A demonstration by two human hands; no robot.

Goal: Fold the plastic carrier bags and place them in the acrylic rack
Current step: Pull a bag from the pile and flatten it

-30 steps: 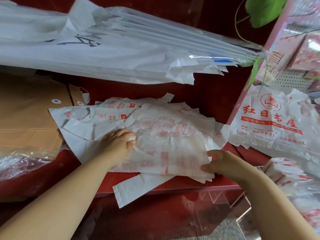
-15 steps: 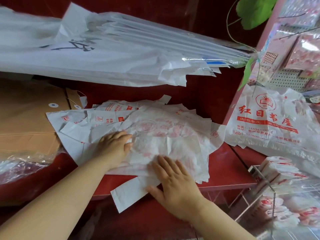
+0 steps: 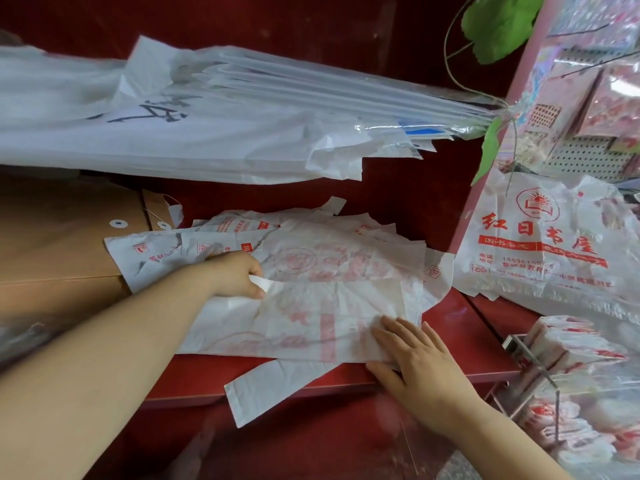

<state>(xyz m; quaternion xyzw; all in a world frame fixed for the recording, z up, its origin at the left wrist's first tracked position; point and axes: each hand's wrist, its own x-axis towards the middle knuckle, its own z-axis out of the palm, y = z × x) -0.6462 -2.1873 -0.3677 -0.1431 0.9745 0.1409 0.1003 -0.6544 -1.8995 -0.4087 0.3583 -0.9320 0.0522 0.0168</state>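
Top carrier bag (image 3: 311, 306): white, red print, flat on bag stack (image 3: 156, 251), between both hands.
Left hand (image 3: 239, 275): fingers curled, apparently pinching the bag's left edge.
Right hand (image 3: 415, 362): flat, fingers spread, pressing its near right corner.
Acrylic rack (image 3: 516, 344): right of that hand, holding folded bags (image 3: 571, 344).

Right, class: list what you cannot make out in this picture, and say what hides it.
Head view:
Rack: cut off by the right edge; its bags can't be counted.
Bag pile: lower bags hidden by the top bag.
Hanging bag: small print blurred.
Envelope: partly under the pile.
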